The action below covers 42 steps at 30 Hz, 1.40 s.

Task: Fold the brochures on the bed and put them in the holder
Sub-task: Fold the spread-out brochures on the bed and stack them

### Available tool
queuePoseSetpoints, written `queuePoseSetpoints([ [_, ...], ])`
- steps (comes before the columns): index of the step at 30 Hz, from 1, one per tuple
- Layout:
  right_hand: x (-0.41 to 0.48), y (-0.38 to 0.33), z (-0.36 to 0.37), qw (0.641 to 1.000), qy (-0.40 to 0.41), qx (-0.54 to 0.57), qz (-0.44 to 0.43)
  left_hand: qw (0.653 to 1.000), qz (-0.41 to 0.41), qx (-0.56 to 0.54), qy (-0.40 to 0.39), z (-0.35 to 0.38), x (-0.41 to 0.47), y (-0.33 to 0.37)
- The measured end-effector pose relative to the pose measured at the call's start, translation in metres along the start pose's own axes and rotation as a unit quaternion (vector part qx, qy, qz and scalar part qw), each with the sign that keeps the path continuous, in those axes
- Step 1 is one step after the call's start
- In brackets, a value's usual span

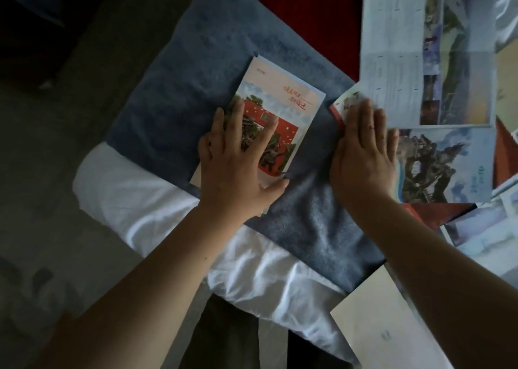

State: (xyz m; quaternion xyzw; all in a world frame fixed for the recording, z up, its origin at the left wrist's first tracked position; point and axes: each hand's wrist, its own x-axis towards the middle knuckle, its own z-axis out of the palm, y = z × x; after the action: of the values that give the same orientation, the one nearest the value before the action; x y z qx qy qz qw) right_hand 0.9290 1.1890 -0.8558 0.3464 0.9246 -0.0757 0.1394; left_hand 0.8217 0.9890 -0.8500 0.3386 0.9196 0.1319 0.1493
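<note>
A folded brochure [283, 97] with a red building on its cover lies on the grey blanket [196, 60] at the bed's corner. My left hand [238, 161] lies flat on it, fingers spread and straight, pressing it down. To its right, my right hand [364, 150] rests flat with straight fingers on the left edge of another brochure [448, 167], which shows a rocky landscape. A large unfolded brochure [426, 49] with text and photo strips lies beyond it. The holder is not in view.
Several more brochures [482, 228] lie overlapping at the right edge. A plain pale sheet [378, 329] sits at the lower right. White bedding [157, 200] hangs over the bed corner, above grey floor [42, 172] on the left. A red cover [308, 27] lies behind the blanket.
</note>
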Motion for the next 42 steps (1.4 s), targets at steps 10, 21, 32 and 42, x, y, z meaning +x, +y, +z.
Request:
queuePoseSetpoints([
  [10, -0.039, -0.075, -0.010, 0.986, -0.034, 0.139, -0.092, 1.000, 0.001, -0.003, 0.024, 0.001, 0.003, 0.004],
  [21, -0.048, -0.091, 0.007, 0.985, -0.062, 0.118, -0.108, 0.997, 0.068, 0.029, -0.003, -0.006, 0.011, -0.027],
  [32, -0.051, -0.106, 0.038, 0.988, -0.091, 0.054, -0.115, 0.988, 0.059, 0.140, 0.011, 0.036, 0.003, -0.039],
  [42, -0.044, -0.090, 0.011, 0.968, -0.133, 0.145, -0.157, 0.986, 0.048, 0.153, -0.035, 0.017, 0.003, -0.028],
])
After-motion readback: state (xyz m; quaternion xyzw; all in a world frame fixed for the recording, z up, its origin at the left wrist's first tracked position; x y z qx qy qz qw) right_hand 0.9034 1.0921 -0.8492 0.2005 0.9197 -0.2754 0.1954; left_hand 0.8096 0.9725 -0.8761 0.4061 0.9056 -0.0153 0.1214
